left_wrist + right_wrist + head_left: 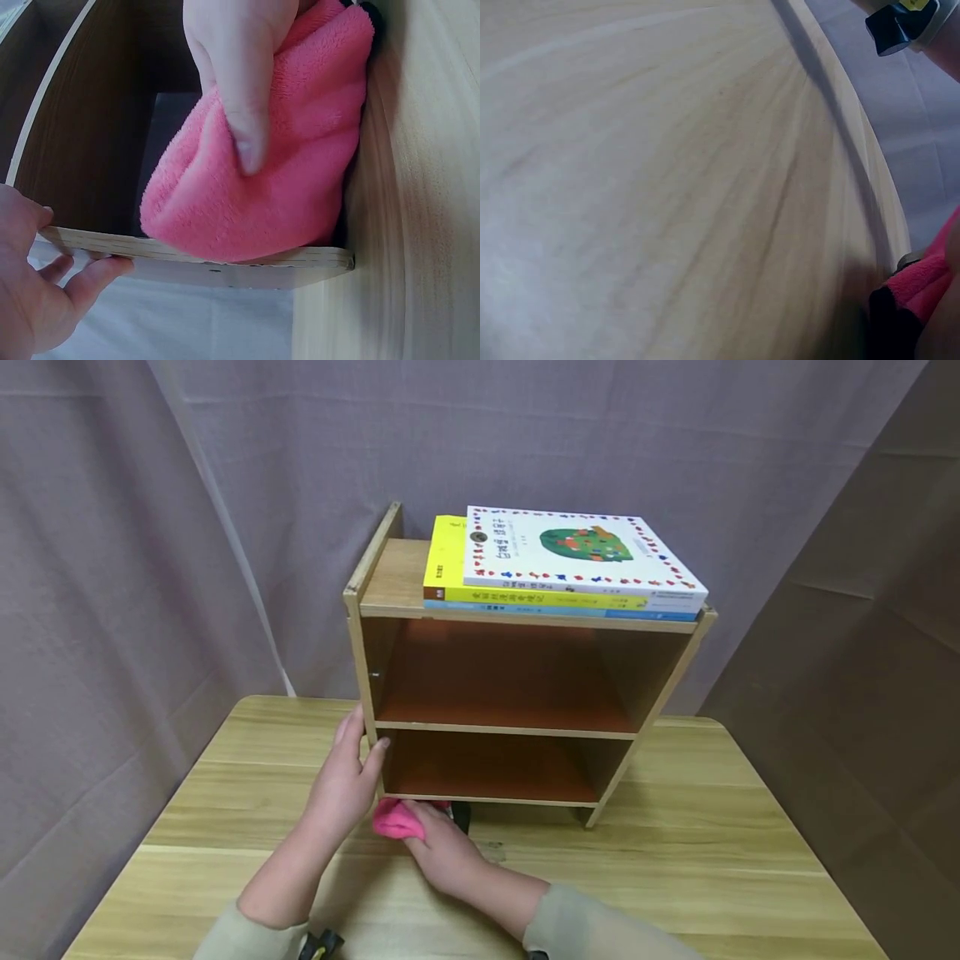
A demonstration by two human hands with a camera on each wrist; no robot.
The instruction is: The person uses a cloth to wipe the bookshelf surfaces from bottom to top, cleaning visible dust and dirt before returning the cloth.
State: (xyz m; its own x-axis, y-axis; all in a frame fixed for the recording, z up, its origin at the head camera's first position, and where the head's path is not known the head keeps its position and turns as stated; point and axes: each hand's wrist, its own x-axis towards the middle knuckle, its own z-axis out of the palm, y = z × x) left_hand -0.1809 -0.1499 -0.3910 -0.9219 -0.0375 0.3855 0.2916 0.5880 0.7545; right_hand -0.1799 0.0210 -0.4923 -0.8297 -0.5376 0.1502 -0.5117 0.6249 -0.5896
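A small wooden bookshelf (506, 728) stands on the table. My left hand (347, 781) grips its left side panel (367, 672), the thumb at the front edge and the fingers on the outer face. In the left wrist view, the left hand (34, 277) shows at the panel's edge. My right hand (447, 852) holds a pink plush cloth (397, 819) with black edging at the lower left corner, just under the bottom board (495, 799). The right thumb presses on the bunched cloth (262, 195), which covers the panel's lower end; the other right fingers are hidden.
Stacked books (577, 556) lie on the bookshelf's top board: a white one uppermost, a yellow one and a blue one below. The wooden table (697, 860) extends around the bookshelf. Grey curtain (225, 527) hangs behind, and brown cloth (847, 652) hangs at the right.
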